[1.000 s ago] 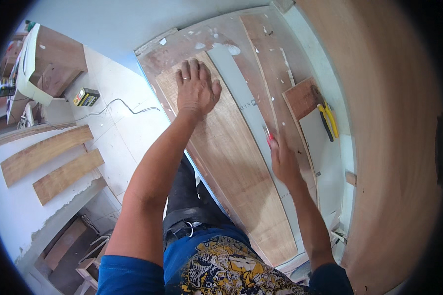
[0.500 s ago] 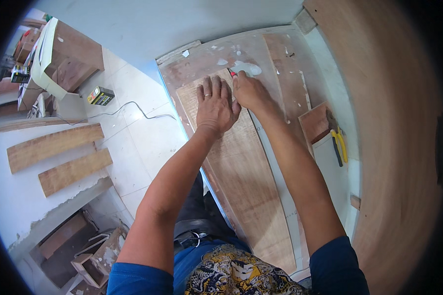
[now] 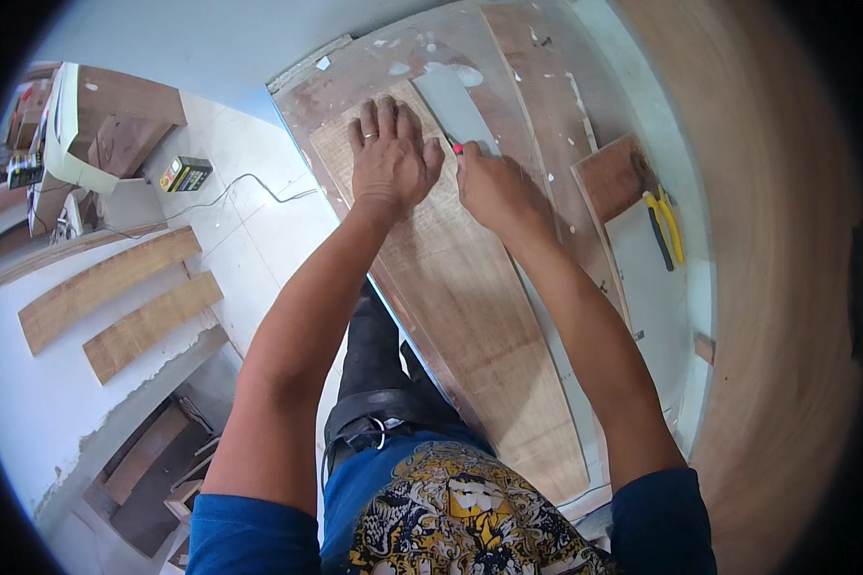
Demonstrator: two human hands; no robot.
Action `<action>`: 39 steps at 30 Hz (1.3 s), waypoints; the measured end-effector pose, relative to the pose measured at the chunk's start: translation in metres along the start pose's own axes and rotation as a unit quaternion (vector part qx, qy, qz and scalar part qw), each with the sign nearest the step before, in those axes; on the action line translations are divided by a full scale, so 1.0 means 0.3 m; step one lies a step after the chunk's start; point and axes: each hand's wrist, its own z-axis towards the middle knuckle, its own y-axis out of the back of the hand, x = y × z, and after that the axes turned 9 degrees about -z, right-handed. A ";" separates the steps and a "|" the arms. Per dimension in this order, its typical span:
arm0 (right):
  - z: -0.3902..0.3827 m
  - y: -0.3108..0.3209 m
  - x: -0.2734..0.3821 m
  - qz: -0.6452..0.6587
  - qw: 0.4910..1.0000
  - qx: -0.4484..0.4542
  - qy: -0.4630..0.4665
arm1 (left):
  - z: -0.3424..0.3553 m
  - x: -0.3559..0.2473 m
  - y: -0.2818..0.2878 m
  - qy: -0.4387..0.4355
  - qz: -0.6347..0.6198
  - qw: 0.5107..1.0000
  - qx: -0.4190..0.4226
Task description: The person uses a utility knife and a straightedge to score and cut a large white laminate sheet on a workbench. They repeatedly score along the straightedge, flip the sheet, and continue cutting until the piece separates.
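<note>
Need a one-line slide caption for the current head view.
Left hand flat on a wooden board, right hand holding a red tool at the board's right edge.

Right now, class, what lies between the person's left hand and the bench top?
The long wooden board, left hand flat on it, in the head view. A pale sheet shows along its right side; its reach underneath is hidden.
</note>
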 end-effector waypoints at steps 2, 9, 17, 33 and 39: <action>-0.046 -0.017 -0.024 -0.001 1.000 0.012 -0.005 | 0.004 0.000 0.002 -0.010 0.013 1.000 -0.006; -0.233 -0.126 -0.122 -0.018 0.999 0.026 -0.024 | 0.005 0.009 -0.021 -0.026 0.012 0.999 -0.029; -0.534 -0.187 -0.203 0.020 0.992 0.087 -0.090 | 0.003 0.020 -0.020 -0.033 0.016 0.999 -0.030; -0.805 -0.206 -0.385 0.102 0.984 0.007 -0.148 | 0.005 -0.007 0.003 0.005 -0.024 1.000 -0.003; -0.014 -0.077 -0.119 0.100 0.985 -0.140 0.009 | 0.014 0.007 0.036 0.001 -0.041 0.999 -0.014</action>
